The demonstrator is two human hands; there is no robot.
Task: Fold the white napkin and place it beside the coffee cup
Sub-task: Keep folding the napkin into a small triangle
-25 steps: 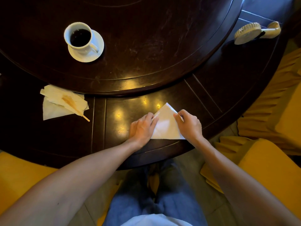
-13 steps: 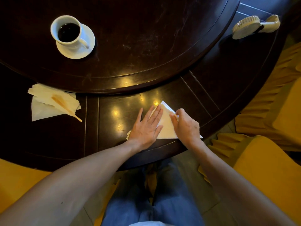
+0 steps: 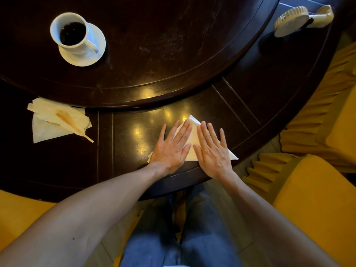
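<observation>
At ten o'clock, coffee cup [image 3: 71, 31] on a white saucer [image 3: 82, 56], filled with dark coffee, handle toward four o'clock — set on the raised round centre [image 3: 173, 45] of the dark worktop [image 3: 63, 162]. At nine o'clock, on the lower outer ring, used napkins [image 3: 55, 120] stained brown, a wooden stick [image 3: 84, 134] lying across them. Near six o'clock, close to the worktop's edge, white napkin [image 3: 192, 139] folded to a triangle, tip toward twelve. Left hand [image 3: 171, 149] flat on its left half, fingers spread, gripping nothing; right hand [image 3: 212, 151] flat on the right half, likewise open and pressing. At one o'clock, a cream handheld fan [image 3: 300, 20]. Yellow draped chairs [image 3: 317, 143] at right — blue jeans [image 3: 173, 237] below.
</observation>
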